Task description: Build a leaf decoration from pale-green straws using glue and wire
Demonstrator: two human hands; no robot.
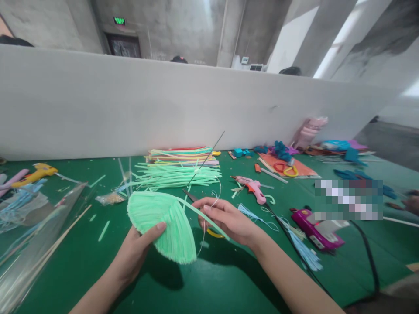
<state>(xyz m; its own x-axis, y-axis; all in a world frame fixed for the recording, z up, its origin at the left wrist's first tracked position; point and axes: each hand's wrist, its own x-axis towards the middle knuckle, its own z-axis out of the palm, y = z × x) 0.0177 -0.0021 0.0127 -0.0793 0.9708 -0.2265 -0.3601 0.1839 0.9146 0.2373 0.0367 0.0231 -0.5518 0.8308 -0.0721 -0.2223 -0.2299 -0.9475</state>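
Observation:
A mint-green, fan-shaped piece (175, 237) made of fuzzy pipe cleaners lies in my left hand (139, 244), the thumb pressed on its face and the fingers behind it. From its top edge a loose green pipe cleaner (193, 208) runs right and down across the fingers of my right hand (225, 218), which are closed about it, thumb against forefinger. Behind that hand, dark scissor blades and a yellow-handled grip belong to scissors (214, 233); whether the hand holds them I cannot tell. A thin white thread (203, 237) hangs past the fingers.
Bundled green pipe cleaners (176, 174) lie beyond the fan. To the right are a pink glue gun (250, 185), blue tassels (303, 248) and a purple device (316, 231) with a black cord. A yellow glue gun (39, 172) lies left. A white partition (131, 104) closes the back.

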